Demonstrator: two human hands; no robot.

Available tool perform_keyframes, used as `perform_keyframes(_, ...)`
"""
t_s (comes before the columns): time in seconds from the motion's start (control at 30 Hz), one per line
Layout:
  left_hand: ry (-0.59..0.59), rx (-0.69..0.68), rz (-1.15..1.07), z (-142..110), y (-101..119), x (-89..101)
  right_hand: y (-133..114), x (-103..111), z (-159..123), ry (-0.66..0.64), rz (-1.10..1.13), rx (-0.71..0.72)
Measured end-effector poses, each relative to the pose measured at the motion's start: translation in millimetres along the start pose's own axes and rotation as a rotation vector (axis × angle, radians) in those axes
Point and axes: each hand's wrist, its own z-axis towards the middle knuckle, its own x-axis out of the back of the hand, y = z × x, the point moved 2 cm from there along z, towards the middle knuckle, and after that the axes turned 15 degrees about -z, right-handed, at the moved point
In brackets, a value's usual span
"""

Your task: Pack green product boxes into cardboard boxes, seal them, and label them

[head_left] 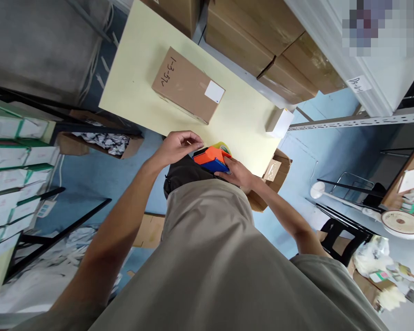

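My right hand point(239, 174) is wrapped around an orange and blue tape dispenser point(212, 157) at the near edge of the table. A roll of yellow tape point(224, 147) shows behind the dispenser's orange part. Just to the left of it is my left hand point(181, 146), its fingers curled and drawn toward the thumb in a pinch; anything between them is too small to make out. Beyond both hands a closed brown cardboard box point(189, 85) lies on the table, with handwriting and a white label on its top.
The pale yellow table point(134, 59) has a small white box point(279, 122) at its right end. Large cartons point(251, 37) stand along its far side. An open carton point(278, 181) sits right of my hand, and a box of crumpled paper point(106, 142) is at the left.
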Motion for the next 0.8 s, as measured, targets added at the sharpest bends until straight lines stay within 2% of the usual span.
perform_keyframes(0.17, 0.089, -0.023, 0.005, 7, -48, -7.5, 9, 7, -2, -0.106, 0.005, -0.041)
perform_keyframes(0.3, 0.146, -0.028, -0.075, 4, -89, -26.0, 29, 23, -25, -0.285, 0.023, -0.135)
perform_keyframes(0.37, 0.237, -0.034, -0.107, 3, -104, -27.6, 46, 31, -42, -0.339, -0.015, -0.19)
perform_keyframes(0.47, 0.39, -0.042, -0.1, 10, -118, -16.7, 74, 36, -59, -0.367, -0.152, -0.265)
perform_keyframes(0.53, 0.421, -0.06, -0.102, 20, -122, -5.6, 88, 30, -58, -0.326, -0.285, -0.311)
perform_keyframes(0.63, 0.408, -0.118, -0.13, 42, -126, 10.6, 99, 12, -39, -0.147, -0.461, -0.367)
perform_keyframes(0.7, 0.421, -0.154, -0.129, 57, -129, 19.8, 102, -3, -19, -0.037, -0.511, -0.383)
perform_keyframes(0.8, 0.495, -0.194, -0.125, 75, -137, 28.5, 105, -24, 7, 0.041, -0.521, -0.404)
